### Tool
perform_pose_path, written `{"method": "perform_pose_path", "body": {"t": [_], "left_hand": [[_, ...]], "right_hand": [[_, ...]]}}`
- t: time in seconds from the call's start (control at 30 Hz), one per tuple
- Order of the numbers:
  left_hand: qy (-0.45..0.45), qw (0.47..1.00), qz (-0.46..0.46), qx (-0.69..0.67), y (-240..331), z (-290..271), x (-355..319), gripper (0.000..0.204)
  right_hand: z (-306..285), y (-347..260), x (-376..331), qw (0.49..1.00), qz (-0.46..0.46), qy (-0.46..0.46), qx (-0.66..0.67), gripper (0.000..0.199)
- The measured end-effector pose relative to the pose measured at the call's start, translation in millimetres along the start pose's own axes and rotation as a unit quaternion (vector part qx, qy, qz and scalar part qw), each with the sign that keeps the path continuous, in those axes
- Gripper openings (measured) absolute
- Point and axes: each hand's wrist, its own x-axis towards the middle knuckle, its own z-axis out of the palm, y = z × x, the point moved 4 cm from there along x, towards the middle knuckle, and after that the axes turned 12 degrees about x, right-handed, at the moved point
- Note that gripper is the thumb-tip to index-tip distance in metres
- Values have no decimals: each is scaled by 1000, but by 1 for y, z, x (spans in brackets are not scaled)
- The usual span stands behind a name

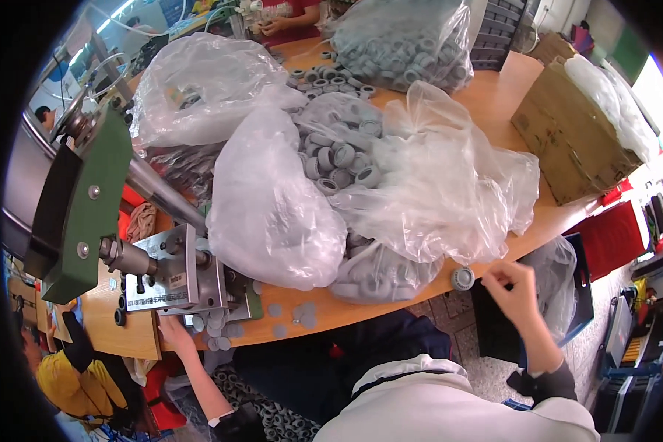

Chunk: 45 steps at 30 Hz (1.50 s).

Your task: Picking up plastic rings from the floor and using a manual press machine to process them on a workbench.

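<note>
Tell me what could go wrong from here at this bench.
Pinching: the left hand is close by the silver metal block of the press with a green head; fingers might be caught if the press moved.

Dropping: the round grey ring-shaped part near the right hand appears right at the edge of the light-brown wooden table, so it could fall.

Scattering: loose flat grey discs near the front edge might get brushed off.

Left hand (pixel 175 334) partly out of sight behind the metal block (pixel 166 278)
</note>
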Motion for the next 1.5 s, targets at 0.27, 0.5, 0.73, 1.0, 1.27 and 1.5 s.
{"method": "perform_pose_path", "body": {"t": [0.27, 0.5, 0.73, 1.0, 1.27, 1.5], "left_hand": [[143, 944, 44, -294, 189, -56, -12, 46], [192, 957, -39, -215, 168, -58, 10, 40], [278, 956, 58, -75, 180, -86, -23, 43], [225, 931, -285, 30, 0, -106, -152, 53], [184, 978, -89, 45, 33, -89, -83, 46], [23, 992, 47, 118, 31, -17, -14, 29]], "right_hand": [[42, 75, -8, 973, -96, 60, -203, 57], [81, -42, 7, 965, -88, -218, 118, 44], [198, -199, 3, 881, -296, -318, 188, 51], [315, -238, 24, 897, -336, -226, 177, 40], [329, -236, 47, 901, -295, -232, 218, 35], [201, -199, 51, 888, -404, -152, 158, 27]]}}
